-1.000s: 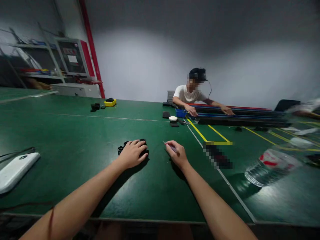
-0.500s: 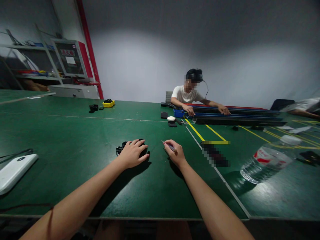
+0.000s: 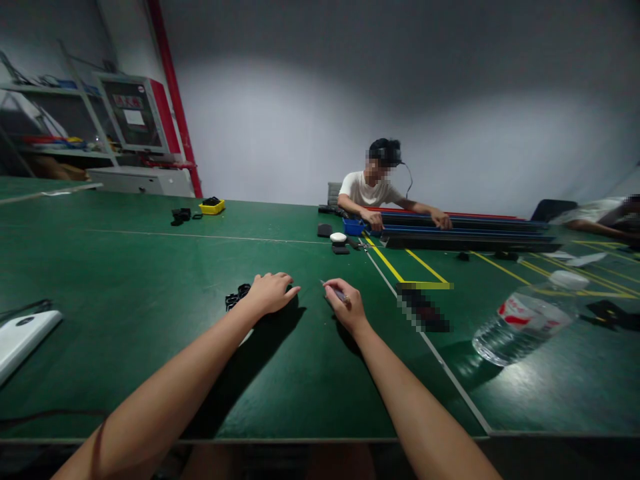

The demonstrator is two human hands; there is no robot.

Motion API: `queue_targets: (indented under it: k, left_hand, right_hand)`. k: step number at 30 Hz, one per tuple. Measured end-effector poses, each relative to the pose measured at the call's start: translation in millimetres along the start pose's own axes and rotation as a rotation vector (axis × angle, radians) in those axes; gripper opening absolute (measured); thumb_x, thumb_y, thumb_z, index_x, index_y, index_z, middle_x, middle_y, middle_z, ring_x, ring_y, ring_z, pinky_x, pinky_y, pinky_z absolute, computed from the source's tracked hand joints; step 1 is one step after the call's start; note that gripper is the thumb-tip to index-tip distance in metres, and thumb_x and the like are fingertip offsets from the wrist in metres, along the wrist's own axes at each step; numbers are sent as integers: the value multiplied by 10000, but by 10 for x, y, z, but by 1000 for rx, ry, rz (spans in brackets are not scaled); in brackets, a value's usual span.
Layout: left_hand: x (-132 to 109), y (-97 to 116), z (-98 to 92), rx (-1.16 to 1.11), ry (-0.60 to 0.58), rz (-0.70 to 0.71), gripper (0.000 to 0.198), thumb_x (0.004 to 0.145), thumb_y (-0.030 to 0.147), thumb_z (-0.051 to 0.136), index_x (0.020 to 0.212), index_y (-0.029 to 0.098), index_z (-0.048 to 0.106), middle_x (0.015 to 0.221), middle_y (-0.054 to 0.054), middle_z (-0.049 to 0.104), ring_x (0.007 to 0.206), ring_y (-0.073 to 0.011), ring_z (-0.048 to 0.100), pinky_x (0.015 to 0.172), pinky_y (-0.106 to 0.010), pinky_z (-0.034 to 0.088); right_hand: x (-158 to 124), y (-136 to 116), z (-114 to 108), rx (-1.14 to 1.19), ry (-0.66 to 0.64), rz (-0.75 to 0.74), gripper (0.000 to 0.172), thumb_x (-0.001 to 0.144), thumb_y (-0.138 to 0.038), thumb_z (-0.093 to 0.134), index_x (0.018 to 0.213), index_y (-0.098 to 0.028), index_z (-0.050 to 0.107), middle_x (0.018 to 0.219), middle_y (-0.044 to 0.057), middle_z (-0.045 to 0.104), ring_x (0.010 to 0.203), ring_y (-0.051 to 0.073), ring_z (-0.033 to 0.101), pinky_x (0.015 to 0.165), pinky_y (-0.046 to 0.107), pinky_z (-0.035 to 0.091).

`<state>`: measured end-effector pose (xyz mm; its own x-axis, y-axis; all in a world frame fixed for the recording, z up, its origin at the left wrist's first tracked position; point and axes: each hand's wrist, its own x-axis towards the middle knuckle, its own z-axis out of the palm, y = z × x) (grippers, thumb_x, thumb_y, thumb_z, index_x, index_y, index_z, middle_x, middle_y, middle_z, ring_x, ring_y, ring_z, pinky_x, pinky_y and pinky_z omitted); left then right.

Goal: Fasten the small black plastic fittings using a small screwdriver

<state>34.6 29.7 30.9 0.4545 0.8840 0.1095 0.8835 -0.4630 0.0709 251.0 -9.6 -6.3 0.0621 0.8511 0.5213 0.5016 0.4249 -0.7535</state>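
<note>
My left hand (image 3: 271, 292) is above the green table with its fingers spread, holding nothing that I can see. Beside it on the left lies a cluster of small black parts (image 3: 237, 297), partly covered by the hand and wrist. A white edge (image 3: 247, 337) peeks out under my left forearm; what it belongs to is hidden. To the right, my right hand (image 3: 347, 303) is closed in a pinch around a slim pen-like tool (image 3: 341, 295), its thin tip pointing left toward my left hand. The tool's exact kind is too small to tell.
A tilted water bottle (image 3: 525, 320) and a blurred dark item (image 3: 425, 310) are on the right. At far left is a white device (image 3: 27, 340) with a cable. Across the table, a person (image 3: 373, 190) handles long dark rails (image 3: 470, 237). A yellow tray (image 3: 213, 208) sits farther back.
My left hand has shifted off part of the black cluster, turning so that its fingers point more to the right. The right hand keeps its pinch on the tool. The view has turned slightly.
</note>
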Motion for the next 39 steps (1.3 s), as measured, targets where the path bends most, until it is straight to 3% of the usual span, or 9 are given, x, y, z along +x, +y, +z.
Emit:
queue_targets:
  k: [6,11,18,22,25,29,32,39]
  left_hand:
    - [63,7,-16,18,-72,-39,472,952,536,373,1141,218,668,1193,-138,699,1083,-369,640,893,-569,470]
    - [103,-4,23,48,-105,-32,420,927,494,423,1137,230,673,1150,-144,716,1045,-351,662,854,-499,502]
    - [99,38,5,51,64,52,328,928,322,441,1132,260,690,1175,-97,720,1036,-310,673,846,-442,501]
    - [76,100,-56,21,115,120,387,921,151,410,1149,292,689,1186,-42,726,1030,-265,685,867,-402,478]
    - [6,149,-104,-10,114,176,423,909,101,419,1162,313,683,1172,-14,733,1044,-246,686,890,-384,466]
    - [-177,219,-144,-67,138,277,469,899,76,411,1230,315,641,1380,1,616,1158,-215,638,925,-358,464]
    - [-339,274,-130,-111,134,323,444,927,105,403,1280,292,598,1419,-17,580,1187,-213,621,938,-356,472]
    - [-558,303,79,-323,59,230,523,898,219,564,1399,240,413,1266,-87,676,1136,-255,655,960,-366,499]
  right_hand:
    - [7,21,4,-1,10,28,247,837,-384,547,851,-191,700,753,44,707,670,191,634,645,281,466]
    - [6,33,3,-11,18,32,246,839,-380,545,855,-191,700,759,43,708,672,188,633,639,278,464]
    - [9,10,-26,-34,45,48,247,836,-380,543,856,-192,702,757,49,710,671,195,633,632,280,460]
    - [9,6,-30,-35,50,53,243,831,-383,544,850,-197,700,756,48,711,667,196,633,639,283,466]
    - [5,4,-27,-30,44,46,245,824,-386,549,851,-193,698,773,50,712,681,197,637,648,284,470]
    - [-4,-3,-23,-19,35,28,253,828,-392,542,854,-190,692,783,51,711,695,199,638,662,286,476]
    - [-14,-4,-24,-21,34,24,248,833,-389,546,856,-189,691,787,49,712,695,197,638,671,287,479]
    - [-25,-4,-41,-14,30,32,250,849,-394,547,875,-187,684,774,48,706,698,202,643,648,287,469]
